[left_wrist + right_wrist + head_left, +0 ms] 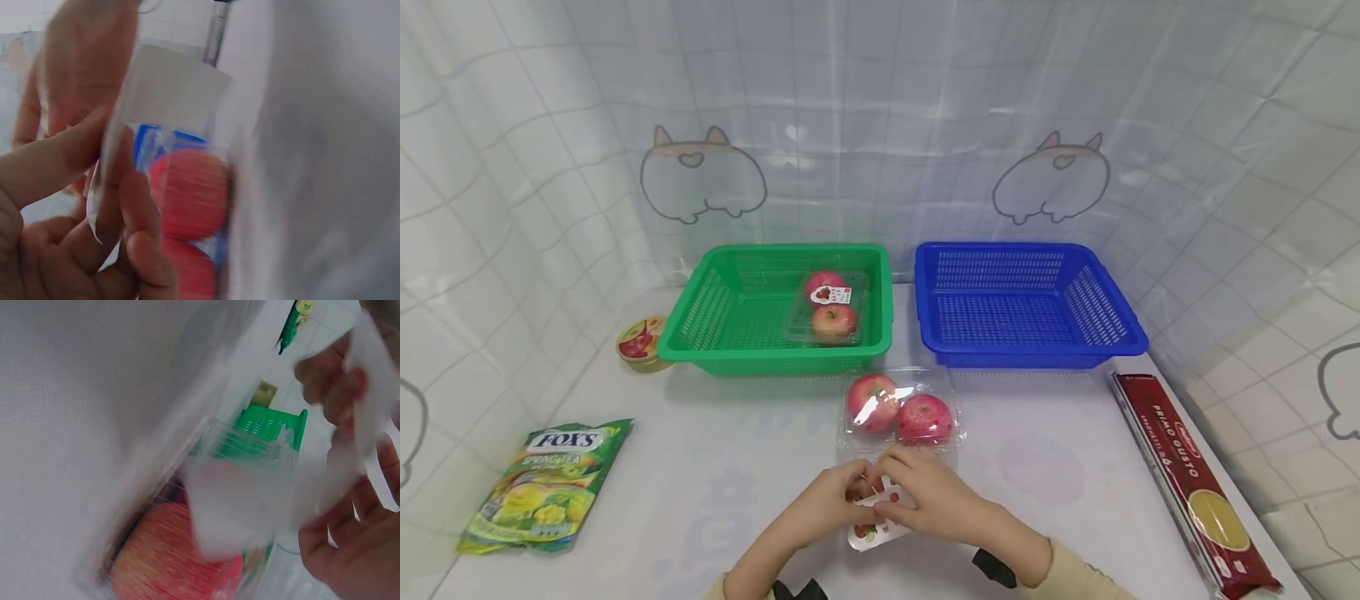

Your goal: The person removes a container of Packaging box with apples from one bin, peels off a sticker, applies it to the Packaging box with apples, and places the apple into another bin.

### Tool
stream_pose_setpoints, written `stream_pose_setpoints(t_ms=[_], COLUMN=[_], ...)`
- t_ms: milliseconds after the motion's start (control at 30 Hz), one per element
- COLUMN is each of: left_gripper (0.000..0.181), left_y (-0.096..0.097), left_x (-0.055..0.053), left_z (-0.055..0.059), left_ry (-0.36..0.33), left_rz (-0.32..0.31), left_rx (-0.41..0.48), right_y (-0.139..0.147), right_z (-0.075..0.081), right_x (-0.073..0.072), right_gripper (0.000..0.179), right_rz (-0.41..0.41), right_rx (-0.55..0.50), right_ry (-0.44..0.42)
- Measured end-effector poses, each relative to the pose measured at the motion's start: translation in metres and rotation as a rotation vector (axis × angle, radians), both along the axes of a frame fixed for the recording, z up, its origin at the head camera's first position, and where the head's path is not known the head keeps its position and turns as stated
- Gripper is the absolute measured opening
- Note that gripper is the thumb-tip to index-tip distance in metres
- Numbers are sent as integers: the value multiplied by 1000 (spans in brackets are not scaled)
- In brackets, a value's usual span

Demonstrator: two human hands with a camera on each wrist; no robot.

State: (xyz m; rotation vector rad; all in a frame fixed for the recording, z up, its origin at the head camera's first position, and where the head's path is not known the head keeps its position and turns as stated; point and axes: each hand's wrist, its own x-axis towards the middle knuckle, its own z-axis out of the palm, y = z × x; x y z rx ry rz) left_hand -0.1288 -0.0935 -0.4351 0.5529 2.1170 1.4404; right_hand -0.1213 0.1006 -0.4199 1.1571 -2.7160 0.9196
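A white printed label (880,521) with red fruit pictures is held between both hands, close to the front of the table. My left hand (827,507) pinches its left part, and my right hand (934,493) grips its right part. In the left wrist view the label (169,87) looks bent and partly blurred. Just beyond the hands lies a clear plastic box (953,392) with two red apples in it. One of its apples (169,556) shows large in the right wrist view. The label's backing and the exact fingertip contact are partly hidden.
Behind the box stand a green basket (760,360), holding another clear box of apples with a label (831,295), and a blue basket (1030,358). A round tin (642,343) and a green candy bag (550,487) lie left, a red spaghetti pack (1191,483) right.
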Motion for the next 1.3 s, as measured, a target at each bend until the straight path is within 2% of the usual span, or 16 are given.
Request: stream_pose_setpoints(t_ms=[233,367,433,533,633,733,800,900,967,1033,1067,1133,1200,1267,1300], left_gripper=[32,32,31,29,30,32,33,30,25,24,25,33,46,59,63], left_y=[3,0,-4,-9,-12,-11,-10,-8,-9,-12,-14,-17,-20,-22,-23], left_x=[3,-1,-3,-6,-8,-9,-8,-6,-4,-1,1,5,9,12,14], left_z=[5,10,12,14,15,14,11,5,1,-4,-7,-12,-17,-21,-23], left_ry=[-41,-66,-78,-90,-103,-142,-197,-250,-189,-36,72,301,479,597,626], left_rz=[92,135,169,220,237,209,177,152,145,115,82,-22,-138,-228,-259], left_rx=[147,201,218,239,251,283,322,334,249,81,-25,-245,-397,-487,-511], right_y=[4,9,12,14,14,12,10,5,1,-2,-3,-3,-3,-4,-4], right_z=[8,12,13,15,15,12,8,1,-4,-7,-8,-8,-8,-7,-7], right_x=[-2,-3,-3,-4,-4,-5,-4,-3,-1,2,3,6,7,8,8], right_gripper=[21,20,22,24,28,35,39,37,32,27,25,23,21,21,20], right_rz=[-31,-24,-24,-24,-14,17,33,16,-9,-30,-36,-30,-24,-23,-21], right_rx=[31,-65,-126,-178,-188,-175,-163,-152,-125,-75,-48,-4,19,22,20], right_ry=[-175,-310,-338,-312,-252,-145,-78,-39,-52,-63,-68,-64,-60,-61,-62])
